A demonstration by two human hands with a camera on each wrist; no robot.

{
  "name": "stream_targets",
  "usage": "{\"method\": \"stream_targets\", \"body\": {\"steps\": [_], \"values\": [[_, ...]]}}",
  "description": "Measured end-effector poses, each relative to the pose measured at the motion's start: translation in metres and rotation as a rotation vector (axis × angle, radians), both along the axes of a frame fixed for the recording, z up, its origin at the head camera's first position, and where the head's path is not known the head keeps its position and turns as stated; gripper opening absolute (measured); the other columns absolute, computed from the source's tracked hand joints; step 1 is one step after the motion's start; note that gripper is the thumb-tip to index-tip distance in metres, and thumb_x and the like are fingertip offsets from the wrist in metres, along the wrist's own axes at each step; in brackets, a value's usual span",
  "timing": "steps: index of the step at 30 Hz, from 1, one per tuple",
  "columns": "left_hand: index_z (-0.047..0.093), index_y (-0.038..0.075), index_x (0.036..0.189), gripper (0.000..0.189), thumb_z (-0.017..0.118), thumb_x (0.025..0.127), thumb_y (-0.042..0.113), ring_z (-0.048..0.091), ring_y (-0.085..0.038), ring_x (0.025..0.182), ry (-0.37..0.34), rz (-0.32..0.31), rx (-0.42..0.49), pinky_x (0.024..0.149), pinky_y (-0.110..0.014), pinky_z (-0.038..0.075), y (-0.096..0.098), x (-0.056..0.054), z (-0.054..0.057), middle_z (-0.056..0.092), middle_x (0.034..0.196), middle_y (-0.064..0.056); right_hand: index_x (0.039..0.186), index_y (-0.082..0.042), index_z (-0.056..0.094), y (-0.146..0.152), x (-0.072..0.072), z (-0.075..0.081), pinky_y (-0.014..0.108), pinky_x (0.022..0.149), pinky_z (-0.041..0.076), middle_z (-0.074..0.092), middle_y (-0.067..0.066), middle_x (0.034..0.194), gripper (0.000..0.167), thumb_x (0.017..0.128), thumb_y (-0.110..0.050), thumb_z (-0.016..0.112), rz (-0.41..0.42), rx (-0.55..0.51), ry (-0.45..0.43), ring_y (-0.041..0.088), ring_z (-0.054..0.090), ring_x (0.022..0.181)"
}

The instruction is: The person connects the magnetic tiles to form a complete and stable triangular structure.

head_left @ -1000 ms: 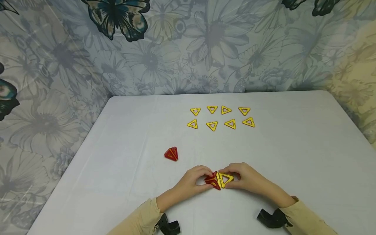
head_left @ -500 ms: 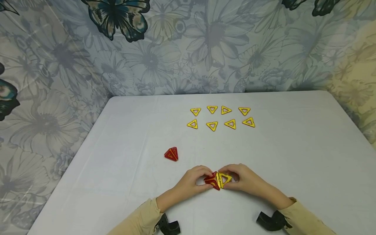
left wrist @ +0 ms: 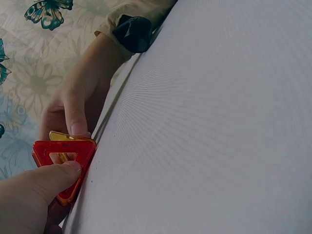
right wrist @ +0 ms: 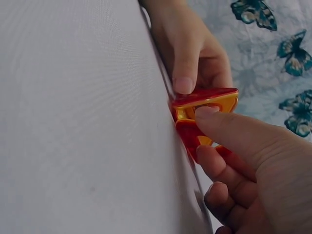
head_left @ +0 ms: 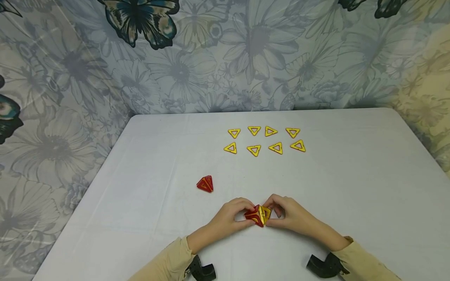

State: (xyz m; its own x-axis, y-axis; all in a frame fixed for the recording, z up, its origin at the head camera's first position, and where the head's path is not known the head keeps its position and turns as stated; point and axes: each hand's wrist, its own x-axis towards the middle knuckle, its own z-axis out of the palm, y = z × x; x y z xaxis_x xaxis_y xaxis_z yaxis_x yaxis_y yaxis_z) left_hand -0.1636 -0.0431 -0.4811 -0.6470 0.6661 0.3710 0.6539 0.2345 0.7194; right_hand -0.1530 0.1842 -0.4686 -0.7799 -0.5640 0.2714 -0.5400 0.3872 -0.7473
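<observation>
My left hand [head_left: 228, 214] pinches red triangle tiles [head_left: 251, 216] with thumb and fingers, near the front middle of the white table. Along their right side stands a yellow triangle tile [head_left: 268, 214], tilted up against them. My right hand [head_left: 295, 214] pinches that yellow tile between thumb and fingers. In the left wrist view the left thumb presses on a red tile [left wrist: 63, 146], with a yellow edge behind it. In the right wrist view the right thumb lies on a yellow-orange face [right wrist: 224, 102] of the piece. The fingers hide parts of the tiles.
A small red pyramid of tiles [head_left: 205, 184] stands left of and beyond the hands. Farther back, several yellow triangle tiles lie flat in two rows, among them one at the right [head_left: 298, 146]. The white table [head_left: 140, 175] meets a flowered cloth [head_left: 253, 62] behind.
The yellow tile has swung up from lying out to the right to leaning against the red tiles. My right hand has moved slightly left with it; my left hand stays put.
</observation>
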Motion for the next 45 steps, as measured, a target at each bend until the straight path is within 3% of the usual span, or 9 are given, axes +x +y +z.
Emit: {"method": "stream_targets", "body": {"steps": [8, 16, 30, 38, 42, 45], "values": [[0.063, 0.005, 0.096, 0.025, 0.073, 0.075, 0.013, 0.052, -0.006, 0.094, -0.014, 0.021, -0.001, 0.081, -0.019, 0.04, -0.001, 0.0, -0.001, 0.061, 0.099, 0.0, 0.091, -0.013, 0.057, -0.006, 0.003, -0.002, 0.019, 0.05, 0.033, 0.047, -0.005, 0.065, 0.031, 0.069, -0.016, 0.078, -0.013, -0.063, 0.024, 0.009, 0.04, 0.057], [0.066, 0.002, 0.096, 0.027, 0.075, 0.071, 0.011, 0.055, -0.007, 0.093, -0.009, 0.029, 0.043, 0.08, -0.02, 0.041, -0.002, 0.0, -0.001, 0.064, 0.097, -0.003, 0.085, -0.018, 0.055, -0.008, 0.004, -0.003, 0.02, 0.053, 0.032, 0.048, -0.01, 0.066, 0.028, 0.069, -0.021, 0.078, -0.053, -0.035, 0.047, 0.006, 0.039, 0.057], [0.068, 0.003, 0.098, 0.031, 0.076, 0.069, 0.009, 0.056, -0.005, 0.09, -0.023, 0.025, 0.07, 0.078, -0.02, 0.043, -0.002, -0.001, 0.0, 0.065, 0.093, -0.003, 0.089, -0.019, 0.059, -0.013, 0.008, -0.007, 0.019, 0.051, 0.035, 0.05, -0.008, 0.068, 0.029, 0.068, -0.019, 0.078, -0.044, -0.125, 0.031, 0.007, 0.042, 0.058], [0.067, 0.003, 0.098, 0.032, 0.076, 0.069, 0.012, 0.056, -0.007, 0.091, 0.052, 0.005, 0.075, 0.079, -0.02, 0.042, -0.002, -0.002, -0.001, 0.065, 0.094, -0.003, 0.09, -0.008, 0.058, -0.017, 0.011, 0.002, 0.024, 0.051, 0.042, 0.053, 0.0, 0.069, 0.033, 0.065, -0.001, 0.078, 0.02, -0.215, 0.026, 0.015, 0.049, 0.058], [0.066, 0.003, 0.097, 0.029, 0.075, 0.071, 0.011, 0.055, -0.008, 0.094, 0.039, -0.002, 0.078, 0.082, -0.021, 0.041, -0.001, -0.002, -0.002, 0.065, 0.097, -0.003, 0.09, -0.001, 0.056, -0.019, 0.013, 0.012, 0.029, 0.052, 0.045, 0.056, 0.005, 0.072, 0.034, 0.064, 0.009, 0.075, 0.069, -0.27, 0.014, 0.019, 0.052, 0.06], [0.065, 0.004, 0.097, 0.027, 0.074, 0.072, 0.011, 0.055, -0.008, 0.095, 0.034, -0.006, 0.074, 0.082, -0.021, 0.041, 0.0, -0.002, -0.004, 0.064, 0.098, -0.002, 0.093, 0.001, 0.055, -0.018, 0.011, 0.01, 0.03, 0.054, 0.047, 0.058, 0.005, 0.076, 0.035, 0.065, 0.01, 0.074, 0.099, -0.295, -0.003, 0.019, 0.054, 0.063]]}}
